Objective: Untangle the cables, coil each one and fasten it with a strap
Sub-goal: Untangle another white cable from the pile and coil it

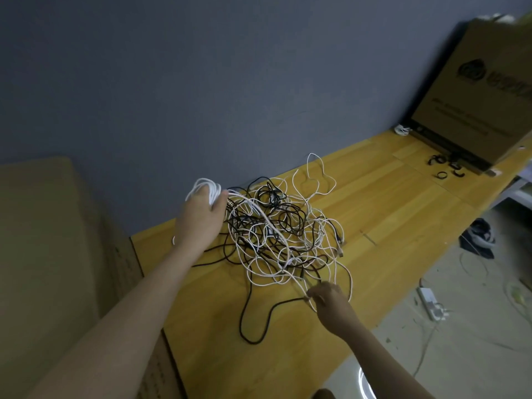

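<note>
my left hand (203,208) grips a white coil (205,185); right hand (326,296) pinches a strand near the tangle (282,234); yanking could tighten knots

Smooth wooden table (374,203), matt cardboard box (475,90), white and black cables (276,234)

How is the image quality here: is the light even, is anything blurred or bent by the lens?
Head view: the light is dim and soft, with weak shadows under the cables; the wide lens bends the table edge and stretches the left forearm; the box print at far right is blurred; a bright glare arc shows at the bottom edge; the left hand and right hand are fairly sharp.
</note>
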`<state>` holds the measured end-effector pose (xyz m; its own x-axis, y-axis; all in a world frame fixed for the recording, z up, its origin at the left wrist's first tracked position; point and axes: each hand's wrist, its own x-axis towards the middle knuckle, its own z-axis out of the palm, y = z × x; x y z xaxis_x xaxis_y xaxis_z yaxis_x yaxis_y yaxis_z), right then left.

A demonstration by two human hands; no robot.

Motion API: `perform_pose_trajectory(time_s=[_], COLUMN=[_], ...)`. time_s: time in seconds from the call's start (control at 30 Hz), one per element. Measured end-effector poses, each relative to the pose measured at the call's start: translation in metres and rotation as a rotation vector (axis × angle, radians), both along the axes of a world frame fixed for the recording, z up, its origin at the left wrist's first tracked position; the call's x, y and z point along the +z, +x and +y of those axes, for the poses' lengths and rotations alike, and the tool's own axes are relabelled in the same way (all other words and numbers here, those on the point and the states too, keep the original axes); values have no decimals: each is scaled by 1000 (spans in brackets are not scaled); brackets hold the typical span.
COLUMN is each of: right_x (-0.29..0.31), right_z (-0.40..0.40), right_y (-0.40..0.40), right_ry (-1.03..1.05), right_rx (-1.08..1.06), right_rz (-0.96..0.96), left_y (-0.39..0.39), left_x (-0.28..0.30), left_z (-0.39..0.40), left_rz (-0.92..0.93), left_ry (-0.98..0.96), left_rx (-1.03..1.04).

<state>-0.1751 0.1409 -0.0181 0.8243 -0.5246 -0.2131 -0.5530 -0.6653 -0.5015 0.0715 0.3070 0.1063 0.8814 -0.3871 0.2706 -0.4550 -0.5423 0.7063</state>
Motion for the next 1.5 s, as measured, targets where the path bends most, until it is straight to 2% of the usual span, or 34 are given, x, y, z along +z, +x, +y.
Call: perform_pose_trajectory(time_s=[0.1,0.17,0.23,0.3,0.37,0.43,0.5,0.57,0.7,0.77,0.87,0.97,1.17,1.27,1.33,1.43,1.5], right_x=[17,31,46,63,78,91,105,120,147,153,145,130,138,159,160,136,113], right_z=[8,13,19,23,26,29,37,46,50,43,30,17,-8,-13,-11,-4,1], right_y=[16,26,36,46,53,56,59,66,88,98,110,111,110,121,126,123,115], right_ry=[77,234,417,468,474,393,254,66,-443,-543,-562,-570,-764,-626,-488,-248,-234], right_rx=[-18,-71,-199,-391,-556,-541,-405,-294,-119,19,146,162,166,168,269,366,275], right_rz=[-42,-152,-338,-535,-656,-698,-705,-739,-735,-683,-528,-463,-734,-774,-696,-427,-454], left_y=[-8,-11,-13,-14,-14,-14,-14,-16,-22,-26,-29,-29,-29,-32,-33,-35,-32], left_x=[-1,-2,-4,-5,-6,-6,-5,-4,-2,0,2,6,17,23,25,26,23], left_z=[-6,-8,-8,-8,-8,-8,-9,-9,-8,-8,-11,-10,-6,-5,-5,-7,-9], left_rz=[-7,-25,-39,-53,-68,-76,-88,-98,-133,-125,-4,225,785,931,994,1014,989], left_ry=[39,58,68,73,73,67,62,54,67,80,13,-150,-368,-372,-384,-455,-469], left_rx=[-59,-87,-104,-106,-103,-109,-121,-142,-218,-249,-283,-339,-631,-809,-873,-837,-726])
